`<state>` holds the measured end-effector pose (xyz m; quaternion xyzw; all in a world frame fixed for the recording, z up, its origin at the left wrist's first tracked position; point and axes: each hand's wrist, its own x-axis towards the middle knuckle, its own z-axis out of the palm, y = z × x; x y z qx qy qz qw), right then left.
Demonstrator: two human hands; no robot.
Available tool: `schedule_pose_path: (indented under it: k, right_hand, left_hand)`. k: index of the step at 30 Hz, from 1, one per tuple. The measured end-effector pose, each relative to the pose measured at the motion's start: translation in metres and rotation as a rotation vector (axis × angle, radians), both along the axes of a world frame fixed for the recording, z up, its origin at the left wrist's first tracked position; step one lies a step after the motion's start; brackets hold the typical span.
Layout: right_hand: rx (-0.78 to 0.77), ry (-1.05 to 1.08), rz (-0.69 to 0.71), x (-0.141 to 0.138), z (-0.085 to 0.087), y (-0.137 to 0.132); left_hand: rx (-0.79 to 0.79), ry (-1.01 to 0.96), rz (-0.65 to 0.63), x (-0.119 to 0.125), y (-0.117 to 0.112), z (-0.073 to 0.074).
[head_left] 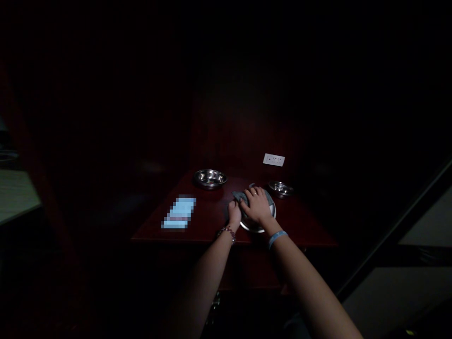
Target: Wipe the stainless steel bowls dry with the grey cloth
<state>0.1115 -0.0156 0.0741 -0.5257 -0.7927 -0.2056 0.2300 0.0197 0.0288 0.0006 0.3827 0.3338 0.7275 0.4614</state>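
A steel plate point(259, 228) lies near the front edge of a dark red table point(208, 221). A grey cloth point(241, 196) is spread over the plate. My right hand point(257, 206) lies flat on the cloth, fingers stretched out, pressing it onto the plate. My left hand point(234, 212) grips the plate's left rim with fingers curled; a bead bracelet sits on that wrist and a blue band on the right wrist.
A steel bowl point(210, 178) stands at the back left of the table and a smaller steel bowl point(280, 189) at the back right. A light blue flat item point(179, 213) lies at the left. A white wall socket point(273, 160) is behind. Surroundings are dark.
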Motion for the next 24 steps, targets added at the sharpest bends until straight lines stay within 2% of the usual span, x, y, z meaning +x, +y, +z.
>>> schedule_pose_path:
  k: [6,18,24]
  right_hand:
    - [-0.007,0.085,-0.068,0.009,-0.002,0.008]
    - [-0.026,0.256,-0.179,0.026,-0.008,0.007]
    - [0.042,0.393,-0.188,0.036,-0.022,-0.003]
  left_hand:
    - [-0.023,0.094,0.032,0.0,-0.006,0.008]
    - [-0.006,0.125,0.054,0.004,0.006,-0.002]
    - [-0.018,0.111,0.047,0.004,0.005,-0.002]
